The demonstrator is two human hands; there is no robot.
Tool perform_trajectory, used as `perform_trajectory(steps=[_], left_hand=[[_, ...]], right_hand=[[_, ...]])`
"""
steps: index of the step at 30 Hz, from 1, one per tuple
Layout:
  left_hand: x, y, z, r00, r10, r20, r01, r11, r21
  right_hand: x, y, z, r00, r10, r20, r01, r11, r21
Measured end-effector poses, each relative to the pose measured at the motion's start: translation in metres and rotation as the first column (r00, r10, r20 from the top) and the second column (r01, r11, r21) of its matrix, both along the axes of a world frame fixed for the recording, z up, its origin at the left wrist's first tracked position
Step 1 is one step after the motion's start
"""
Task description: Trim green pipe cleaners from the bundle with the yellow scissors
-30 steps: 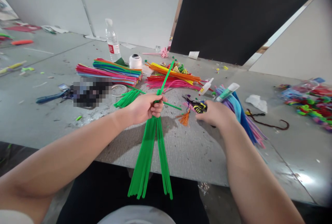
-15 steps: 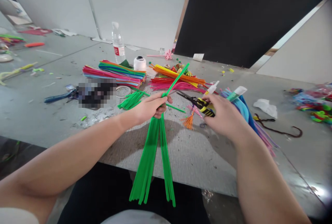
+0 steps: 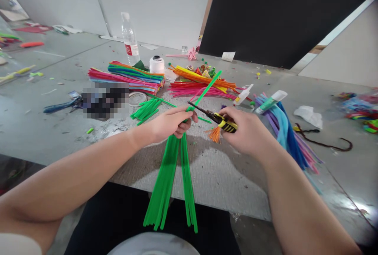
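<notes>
My left hand (image 3: 180, 123) is closed around a bundle of green pipe cleaners (image 3: 162, 180), whose long ends fan down past the table's front edge. From the top of the fist one green stem slants up to the right. My right hand (image 3: 246, 129) grips needle-nose pliers (image 3: 218, 118) with black and yellow handles. Their dark tips reach the green stem just above my left fingers; whether they pinch it is hard to see. Behind my left hand lie short green pieces (image 3: 146, 111), and an orange tassel (image 3: 215, 134) lies below the pliers.
Bundles of coloured pipe cleaners (image 3: 126, 78) and orange and red ones (image 3: 201, 85) lie behind my hands. A water bottle (image 3: 129, 38) and white spool (image 3: 156, 65) stand farther back. Right of my right hand are a glue bottle (image 3: 243, 95), a tube (image 3: 270, 102) and blue stems (image 3: 291, 141).
My right hand has moved left, bringing the pliers' tips from beside the green stem up to it. The jaws look closer together. My left hand keeps its hold, and the view has shifted slightly.
</notes>
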State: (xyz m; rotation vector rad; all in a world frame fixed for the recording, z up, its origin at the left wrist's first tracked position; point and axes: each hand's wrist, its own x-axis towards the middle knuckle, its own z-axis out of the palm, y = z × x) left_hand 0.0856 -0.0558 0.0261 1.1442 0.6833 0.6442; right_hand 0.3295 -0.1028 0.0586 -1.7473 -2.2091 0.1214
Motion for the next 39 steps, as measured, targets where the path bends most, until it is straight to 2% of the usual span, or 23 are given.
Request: perform_trajectory(steps=[6, 15, 31, 39], left_hand=[[0.000, -0.003, 0.002, 1.000, 0.000, 0.016, 0.001, 0.997, -0.071], [-0.001, -0.002, 0.001, 1.000, -0.004, 0.023, 0.007, 0.995, -0.101], [0.000, -0.002, -0.001, 1.000, -0.002, 0.019, 0.004, 0.995, -0.102], [0.000, -0.003, -0.002, 0.999, -0.009, 0.040, 0.014, 0.991, -0.134]], right_hand=[[-0.005, -0.002, 0.000, 1.000, -0.011, -0.015, 0.010, 1.000, -0.021], [-0.005, -0.002, -0.003, 0.999, -0.010, -0.033, 0.007, 0.997, -0.076], [-0.004, -0.002, -0.004, 0.998, -0.011, 0.068, 0.016, 0.997, -0.071], [-0.012, -0.004, -0.002, 0.982, -0.084, 0.171, 0.096, 0.993, -0.067]])
